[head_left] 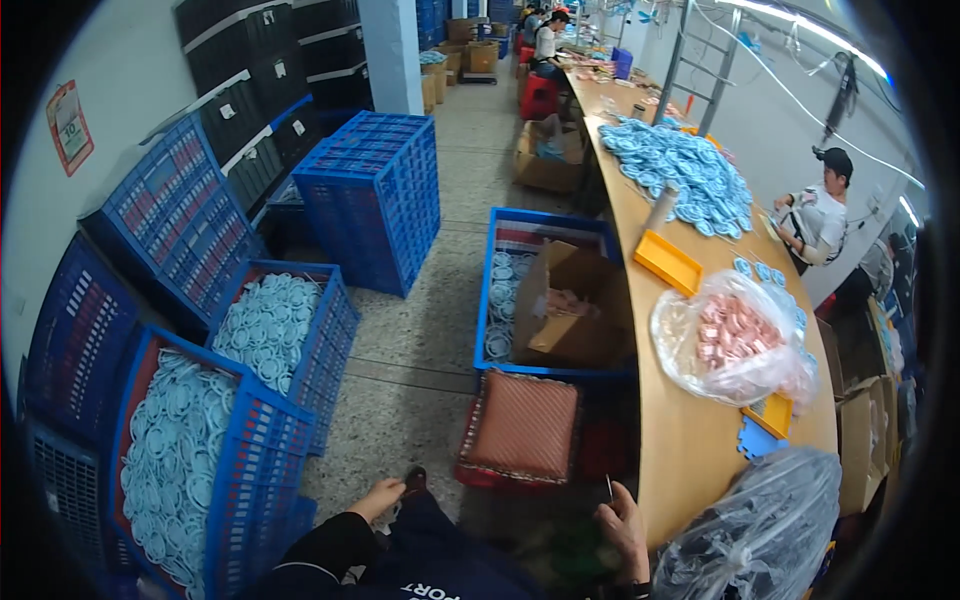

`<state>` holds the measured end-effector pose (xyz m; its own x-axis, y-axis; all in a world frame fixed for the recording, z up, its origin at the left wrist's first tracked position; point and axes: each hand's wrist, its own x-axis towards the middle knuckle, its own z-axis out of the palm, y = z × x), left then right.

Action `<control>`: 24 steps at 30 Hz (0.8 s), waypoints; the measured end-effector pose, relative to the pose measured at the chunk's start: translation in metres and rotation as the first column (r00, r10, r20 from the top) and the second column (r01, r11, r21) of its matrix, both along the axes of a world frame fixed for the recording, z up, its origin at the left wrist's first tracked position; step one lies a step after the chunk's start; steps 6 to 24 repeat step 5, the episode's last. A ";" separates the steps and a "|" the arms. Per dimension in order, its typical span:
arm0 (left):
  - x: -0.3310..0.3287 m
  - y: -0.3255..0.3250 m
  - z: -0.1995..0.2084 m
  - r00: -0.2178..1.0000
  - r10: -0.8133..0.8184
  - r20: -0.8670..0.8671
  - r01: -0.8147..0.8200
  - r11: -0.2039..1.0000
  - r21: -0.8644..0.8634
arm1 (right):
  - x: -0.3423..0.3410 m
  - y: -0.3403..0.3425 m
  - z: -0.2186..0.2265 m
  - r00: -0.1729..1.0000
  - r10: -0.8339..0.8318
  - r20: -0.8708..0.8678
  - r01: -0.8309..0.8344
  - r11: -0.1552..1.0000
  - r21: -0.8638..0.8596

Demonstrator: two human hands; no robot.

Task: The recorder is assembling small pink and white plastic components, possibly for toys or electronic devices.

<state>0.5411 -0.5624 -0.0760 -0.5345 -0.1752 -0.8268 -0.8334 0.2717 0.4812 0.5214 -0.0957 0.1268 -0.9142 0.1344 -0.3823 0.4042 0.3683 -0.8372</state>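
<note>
My left hand (pixel 378 498) is low in the middle of the view, its fingers drawn together; whether anything is in them I cannot make out. Beyond its fingertips shows a dark shoe (pixel 415 476) on the floor. Beside the table's near left edge, my right hand (pixel 626 528) is closed on a thin dark tool (pixel 609 486) that points upward; its kind is too small to tell. Between and ahead of my hands stands a stool with a padded brown cushion (pixel 523 428). To my left, blue crates (pixel 262 440) hold heaps of light-blue ring-shaped plastic parts (pixel 180 460).
A long wooden table (pixel 680 450) runs along my right, bearing a bag of pink parts (pixel 735 335), a yellow tray (pixel 668 262) and a light-blue heap (pixel 680 175). A blue crate with a cardboard box (pixel 570 345) stands ahead. Across the table a person (pixel 822 215) handles something.
</note>
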 end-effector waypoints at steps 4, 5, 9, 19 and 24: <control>-0.024 -0.090 -0.083 0.913 -0.197 -0.357 0.246 0.964 0.099 | -0.033 -0.066 -0.067 0.995 0.086 0.044 -0.083 0.995 -0.059; -0.061 -0.111 -0.084 0.900 -0.214 -0.380 0.266 0.960 0.088 | -0.050 -0.088 -0.083 0.987 0.151 0.046 -0.149 0.988 -0.035; -0.061 -0.111 -0.084 0.900 -0.214 -0.380 0.266 0.960 0.088 | -0.050 -0.088 -0.083 0.987 0.151 0.046 -0.149 0.988 -0.035; -0.061 -0.111 -0.084 0.900 -0.214 -0.380 0.266 0.960 0.088 | -0.050 -0.088 -0.083 0.987 0.151 0.046 -0.149 0.988 -0.035; -0.061 -0.111 -0.084 0.900 -0.214 -0.380 0.266 0.960 0.088 | -0.050 -0.088 -0.083 0.987 0.151 0.046 -0.149 0.988 -0.035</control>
